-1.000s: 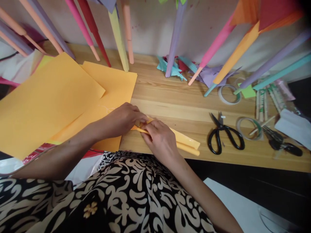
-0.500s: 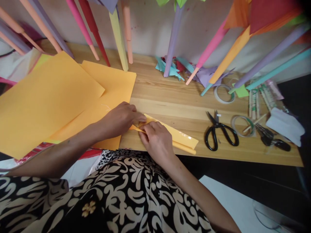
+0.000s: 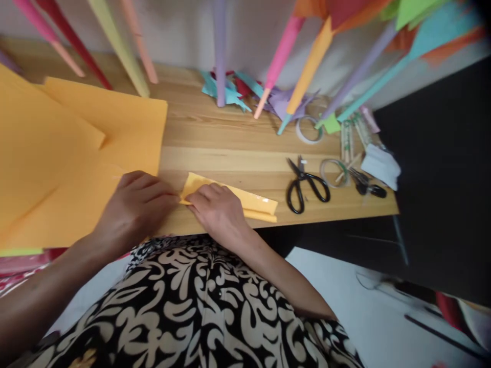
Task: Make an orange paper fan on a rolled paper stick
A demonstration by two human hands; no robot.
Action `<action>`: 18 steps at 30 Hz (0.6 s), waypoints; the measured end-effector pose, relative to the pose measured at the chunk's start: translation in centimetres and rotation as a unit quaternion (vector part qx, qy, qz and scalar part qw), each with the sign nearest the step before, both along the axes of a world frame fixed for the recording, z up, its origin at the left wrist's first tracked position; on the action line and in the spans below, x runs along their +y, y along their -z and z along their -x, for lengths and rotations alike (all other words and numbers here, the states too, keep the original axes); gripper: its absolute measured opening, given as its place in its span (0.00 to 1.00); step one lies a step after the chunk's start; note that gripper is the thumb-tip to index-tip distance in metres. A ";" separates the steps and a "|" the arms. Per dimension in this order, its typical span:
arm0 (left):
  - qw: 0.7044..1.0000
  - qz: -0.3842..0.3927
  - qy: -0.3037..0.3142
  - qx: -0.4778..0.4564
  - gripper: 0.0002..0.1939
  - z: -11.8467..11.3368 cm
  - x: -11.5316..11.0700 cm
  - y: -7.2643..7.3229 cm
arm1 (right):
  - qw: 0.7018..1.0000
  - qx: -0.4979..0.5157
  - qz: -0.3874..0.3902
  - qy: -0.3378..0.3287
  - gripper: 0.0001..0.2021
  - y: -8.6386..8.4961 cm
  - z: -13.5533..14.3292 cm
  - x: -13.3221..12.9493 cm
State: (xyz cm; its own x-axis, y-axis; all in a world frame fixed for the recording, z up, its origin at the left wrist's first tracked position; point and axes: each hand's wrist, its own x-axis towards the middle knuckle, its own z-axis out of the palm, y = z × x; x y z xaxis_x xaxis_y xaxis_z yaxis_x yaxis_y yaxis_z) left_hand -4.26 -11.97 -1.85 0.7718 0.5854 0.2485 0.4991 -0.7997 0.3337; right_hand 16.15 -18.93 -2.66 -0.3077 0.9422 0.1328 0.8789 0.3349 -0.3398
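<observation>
A narrow strip of yellow-orange paper (image 3: 258,200) lies near the table's front edge, its near side rolled into a thin tube. My right hand (image 3: 218,208) is closed on the left part of this strip, fingers bent over the roll. Just left of it, my left hand (image 3: 138,204) is blurred by motion, its fingertips at the strip's left end; whether they grip it is hard to tell. Large orange sheets (image 3: 130,120) lie under and beyond my left hand. Black-handled scissors (image 3: 303,185) rest to the right of the strip, blades pointing away.
Tape rings (image 3: 309,130), small snips (image 3: 368,185) and a crumpled white paper (image 3: 380,166) lie at the right end of the wooden table (image 3: 230,158). Coloured paper tubes (image 3: 220,56) lean against the wall, with cut scraps (image 3: 286,102) at their feet.
The view has swung to the right, so the table appears further left. My left hand has drawn away from my right toward the left. The right hand still holds the strip.
</observation>
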 end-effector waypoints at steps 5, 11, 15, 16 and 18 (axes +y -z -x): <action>0.997 -0.052 0.049 -0.019 0.12 0.1 0.7 0.5 | 0.996 0.013 -0.081 0.039 0.08 0.5 -4.5 -4.3; 0.995 -0.067 0.070 -0.030 0.05 0.3 1.3 0.9 | 0.974 0.032 -0.128 0.182 0.10 1.3 -9.3 -10.5; 0.996 -0.062 0.062 -0.014 0.06 0.0 1.2 0.7 | 0.964 0.043 -0.141 0.220 0.11 2.1 -9.9 -11.6; 0.996 -0.062 0.060 -0.006 0.06 -0.1 1.2 0.6 | 0.963 0.046 -0.141 0.224 0.10 2.2 -9.8 -11.6; 0.997 -0.061 0.056 0.005 0.07 -0.3 1.1 0.5 | 0.961 0.050 -0.141 0.232 0.10 2.3 -9.7 -11.5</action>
